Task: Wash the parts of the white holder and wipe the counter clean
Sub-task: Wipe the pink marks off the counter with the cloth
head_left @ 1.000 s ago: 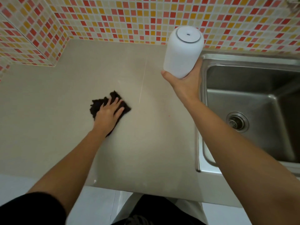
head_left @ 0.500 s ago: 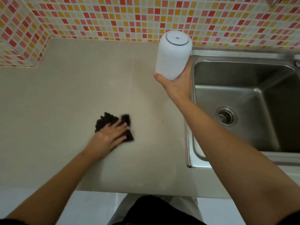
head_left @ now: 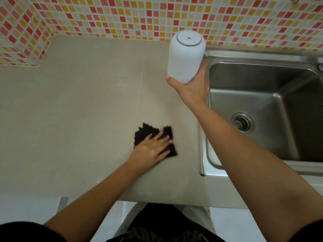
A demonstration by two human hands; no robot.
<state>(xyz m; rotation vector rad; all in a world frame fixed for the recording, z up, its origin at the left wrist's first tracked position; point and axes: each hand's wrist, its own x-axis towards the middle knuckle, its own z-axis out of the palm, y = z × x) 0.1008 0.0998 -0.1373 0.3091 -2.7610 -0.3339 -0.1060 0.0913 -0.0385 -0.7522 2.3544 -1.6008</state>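
Note:
The white holder (head_left: pixel 186 56) is a smooth rounded cylinder with a small hole in its top. My right hand (head_left: pixel 193 86) grips it from below and holds it in the air over the counter's right end, beside the sink. A dark cloth (head_left: pixel 148 131) lies flat on the beige counter (head_left: pixel 78 110). My left hand (head_left: pixel 153 149) presses on the cloth with straight, spread fingers and covers its near part.
A steel sink (head_left: pixel 258 95) with a round drain (head_left: pixel 242 123) sits at the right, its rim touching the counter. A mosaic tile wall (head_left: pixel 139 16) runs along the back and turns a corner at the left. The counter's front edge lies just below my left forearm.
My left hand has slid the cloth toward me and to the right, closer to the sink. My right hand keeps the holder raised in about the same spot.

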